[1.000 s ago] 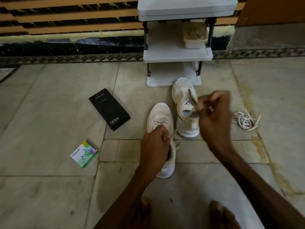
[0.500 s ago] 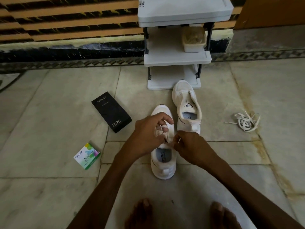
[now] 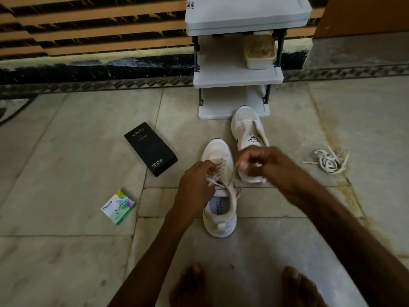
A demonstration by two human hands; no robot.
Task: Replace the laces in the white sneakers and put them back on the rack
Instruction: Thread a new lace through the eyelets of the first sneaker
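My left hand [image 3: 194, 187] pinches the lace [image 3: 218, 171] on the near sneaker [image 3: 221, 218]; my right hand [image 3: 263, 165], blurred, grips the same lace, held higher.

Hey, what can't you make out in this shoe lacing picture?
Head view:
- Right hand: motion-blurred, so the lace end it pinches is lost.
- Far sneaker: heel hidden behind that hand.
- Near sneaker: left eyelets covered by the left hand.
- Rack: top cut by the upper edge.
- Tub on the rack: contents too dim.
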